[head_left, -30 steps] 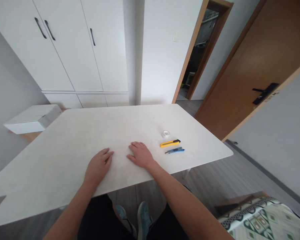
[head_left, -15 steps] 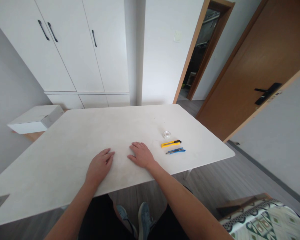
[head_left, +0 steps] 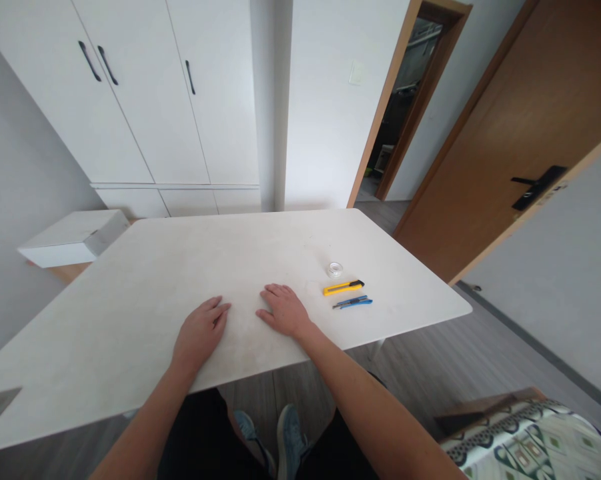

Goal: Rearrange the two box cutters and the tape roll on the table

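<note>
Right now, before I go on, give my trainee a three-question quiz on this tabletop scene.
1. True or false: the right hand holds the yellow utility knife.
2. Which lies nearest the right hand? A. tape roll B. yellow utility knife C. blue utility knife
3. Fill in: the left hand lies flat on the white ____.

Key: 1 false, both hands rest empty, palms down. 2 B. 3 table.
</note>
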The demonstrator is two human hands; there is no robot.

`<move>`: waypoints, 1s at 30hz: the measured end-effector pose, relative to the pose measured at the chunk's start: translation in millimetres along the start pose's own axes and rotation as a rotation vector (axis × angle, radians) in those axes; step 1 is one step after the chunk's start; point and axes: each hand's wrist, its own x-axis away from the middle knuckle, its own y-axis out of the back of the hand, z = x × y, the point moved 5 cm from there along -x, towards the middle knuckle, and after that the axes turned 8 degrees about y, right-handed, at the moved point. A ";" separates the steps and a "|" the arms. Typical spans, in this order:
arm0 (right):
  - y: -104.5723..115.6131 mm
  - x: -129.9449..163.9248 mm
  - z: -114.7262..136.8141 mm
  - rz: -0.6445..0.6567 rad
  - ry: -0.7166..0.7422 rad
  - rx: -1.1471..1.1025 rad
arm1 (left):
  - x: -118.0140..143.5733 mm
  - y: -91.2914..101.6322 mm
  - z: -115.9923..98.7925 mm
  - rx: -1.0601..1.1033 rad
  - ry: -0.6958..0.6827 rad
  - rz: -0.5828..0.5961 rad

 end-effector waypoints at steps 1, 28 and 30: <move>0.0 0.2 -0.1 -0.004 0.002 0.002 | 0.1 0.0 0.2 0.000 0.001 -0.002; 112.7 136.9 -130.5 0.129 -0.236 0.093 | -1.2 -3.6 4.1 0.018 -0.007 -0.006; 113.9 132.2 -134.5 0.074 -0.259 0.118 | -1.1 -4.0 4.4 0.020 -0.006 -0.007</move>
